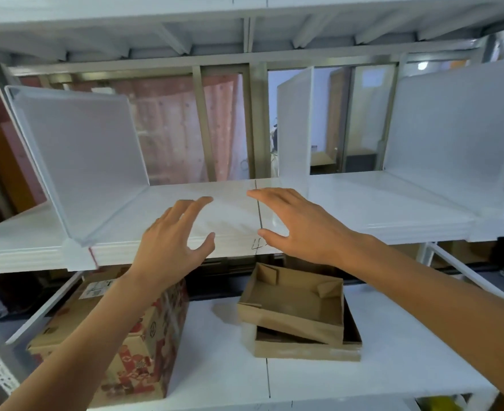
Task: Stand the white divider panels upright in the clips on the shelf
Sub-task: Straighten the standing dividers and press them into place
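Both hands hover empty over the front edge of the white shelf [363, 203]: the left hand [173, 241] and the right hand [298, 223] have fingers spread, either side of the shelf's seam. Three white divider panels stand on that shelf: the left panel [90, 155] in a front-edge clip [77, 253], the middle panel [293, 129] behind the right hand, and the right panel [452, 129]. Below the shelf sit cardboard boxes [298, 310].

Bright, soft, wide-angle edge warp
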The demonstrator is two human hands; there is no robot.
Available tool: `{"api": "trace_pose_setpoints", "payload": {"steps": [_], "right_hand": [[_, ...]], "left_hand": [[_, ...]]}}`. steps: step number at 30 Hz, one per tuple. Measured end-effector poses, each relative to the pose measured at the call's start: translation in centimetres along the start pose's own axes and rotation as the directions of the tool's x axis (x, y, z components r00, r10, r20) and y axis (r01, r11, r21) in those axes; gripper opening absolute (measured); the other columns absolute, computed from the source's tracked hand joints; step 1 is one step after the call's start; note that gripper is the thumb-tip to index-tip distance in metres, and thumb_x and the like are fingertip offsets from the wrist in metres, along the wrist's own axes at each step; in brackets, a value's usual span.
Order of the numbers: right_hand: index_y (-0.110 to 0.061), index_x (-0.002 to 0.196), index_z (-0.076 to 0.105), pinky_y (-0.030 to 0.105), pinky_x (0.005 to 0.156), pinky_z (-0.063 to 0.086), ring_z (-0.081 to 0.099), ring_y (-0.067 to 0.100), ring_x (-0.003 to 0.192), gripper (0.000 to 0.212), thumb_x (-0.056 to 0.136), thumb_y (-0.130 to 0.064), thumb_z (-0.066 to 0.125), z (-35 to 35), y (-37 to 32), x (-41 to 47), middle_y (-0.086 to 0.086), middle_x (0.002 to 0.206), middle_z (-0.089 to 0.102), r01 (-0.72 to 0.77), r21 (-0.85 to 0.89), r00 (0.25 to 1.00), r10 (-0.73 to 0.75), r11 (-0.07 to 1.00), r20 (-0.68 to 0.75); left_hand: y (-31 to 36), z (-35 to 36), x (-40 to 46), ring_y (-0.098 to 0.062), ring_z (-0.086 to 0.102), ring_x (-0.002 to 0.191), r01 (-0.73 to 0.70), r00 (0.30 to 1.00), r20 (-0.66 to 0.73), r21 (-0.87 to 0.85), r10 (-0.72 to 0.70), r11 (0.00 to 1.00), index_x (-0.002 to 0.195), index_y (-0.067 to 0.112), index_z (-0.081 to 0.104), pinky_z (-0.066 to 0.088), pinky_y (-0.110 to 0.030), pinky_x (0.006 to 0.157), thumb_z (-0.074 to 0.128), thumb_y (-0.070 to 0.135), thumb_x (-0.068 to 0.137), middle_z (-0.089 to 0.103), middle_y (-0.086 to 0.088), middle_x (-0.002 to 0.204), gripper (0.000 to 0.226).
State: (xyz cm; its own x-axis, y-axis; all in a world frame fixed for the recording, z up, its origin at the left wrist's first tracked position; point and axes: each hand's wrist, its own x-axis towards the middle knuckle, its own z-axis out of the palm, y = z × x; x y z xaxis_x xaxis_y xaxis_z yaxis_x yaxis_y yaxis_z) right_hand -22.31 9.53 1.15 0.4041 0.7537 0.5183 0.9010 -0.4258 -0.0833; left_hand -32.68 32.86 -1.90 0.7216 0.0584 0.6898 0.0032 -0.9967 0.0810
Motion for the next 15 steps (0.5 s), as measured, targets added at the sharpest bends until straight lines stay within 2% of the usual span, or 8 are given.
{"api": "trace_pose_setpoints", "payload": {"steps": [5, 9, 12, 15], "right_hand": [[-0.034, 0.148, 0.023, 0.031, 0.102, 0.039, 0.037, 0.013, 0.134, 0.062, 0.094, -0.04, 0.053, -1.1, 1.9, -2.5, -0.007, 0.151, 0.036, -0.105, -0.001, 0.994, 0.105, 0.994, -0.013], [-0.033, 0.147, 0.025, 0.032, 0.102, 0.041, 0.039, 0.016, 0.133, 0.062, 0.093, -0.036, 0.056, -0.7, 4.7, -4.2, -0.004, 0.15, 0.037, -0.179, -0.024, 0.984, 0.178, 0.984, -0.013], [-0.03, 0.147, 0.027, 0.036, 0.106, 0.039, 0.037, 0.019, 0.135, 0.068, 0.089, -0.035, 0.063, 0.6, 7.6, -5.0, -0.001, 0.151, 0.036, -0.246, -0.041, 0.962, 0.249, 0.968, 0.114], [-0.023, 0.147, 0.03, 0.036, 0.111, 0.03, 0.032, 0.021, 0.136, 0.074, 0.084, -0.031, 0.068, 2.1, 10.3, -5.5, 0.001, 0.152, 0.035, -0.22, -0.107, 0.933, 0.241, 0.97, 0.266]], "left_hand": [[3.2, 2.5, 0.1, -0.015, 0.057, 0.11, -0.064, 0.997, 0.029, -0.142, 0.068, 0.988, 0.138, 0.031, 0.042, 0.051, -0.035, 0.086, 0.062, 0.037, 0.086, 0.055, 0.007, 0.128, 0.055], [6.2, 4.8, 0.2, -0.014, 0.056, 0.111, -0.117, 0.989, 0.063, -0.216, 0.134, 0.969, 0.137, 0.031, 0.044, 0.052, -0.036, 0.087, 0.061, 0.036, 0.085, 0.055, 0.007, 0.126, 0.055], [8.3, 7.1, 1.4, -0.016, 0.053, 0.113, -0.142, 0.98, 0.107, -0.208, 0.167, 0.968, 0.14, 0.036, 0.041, 0.051, -0.039, 0.091, 0.06, 0.04, 0.084, 0.054, 0.005, 0.129, 0.059], [10.9, 10.0, 2.9, -0.021, 0.044, 0.13, -0.175, 0.957, 0.22, -0.093, 0.191, 0.98, 0.148, 0.04, 0.029, 0.04, -0.041, 0.106, 0.064, 0.047, 0.081, 0.045, 0.0, 0.144, 0.075]]}}
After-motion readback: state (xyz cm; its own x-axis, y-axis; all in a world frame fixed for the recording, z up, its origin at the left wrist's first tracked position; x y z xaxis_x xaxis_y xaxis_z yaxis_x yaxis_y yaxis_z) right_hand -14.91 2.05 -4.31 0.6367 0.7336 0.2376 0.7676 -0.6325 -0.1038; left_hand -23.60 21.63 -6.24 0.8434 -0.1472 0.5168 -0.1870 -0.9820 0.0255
